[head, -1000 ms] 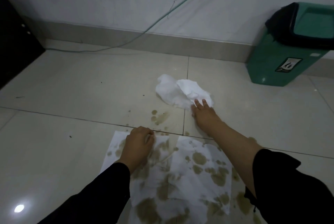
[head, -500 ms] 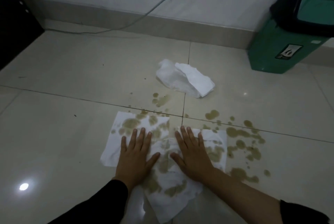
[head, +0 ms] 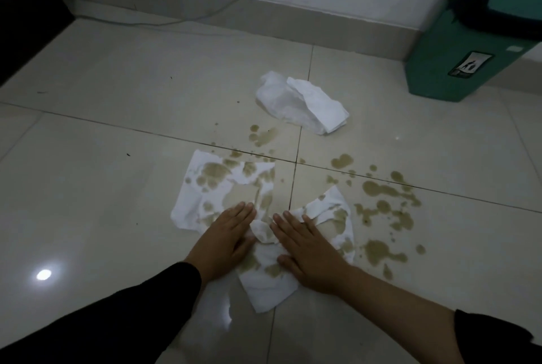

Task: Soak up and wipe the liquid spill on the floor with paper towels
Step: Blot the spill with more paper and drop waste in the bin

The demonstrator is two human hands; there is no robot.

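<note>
Hands lie nearest: left hand (head: 224, 239) and right hand (head: 308, 249), both flat with fingers straight, press a stained, torn paper towel (head: 211, 190) against the tiled floor (head: 117, 217), gripping nothing. Brown spill (head: 381, 205) lies just right of the right hand (some above the towel). Farther off, one crumpled clean towel (head: 302, 101); beyond, one green bin (head: 469, 49), contents unseen

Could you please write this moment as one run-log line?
left hand: flat on stained paper towels | right hand: flat on same | spill: droplets remain on floor | clean towel wad: untouched
</note>
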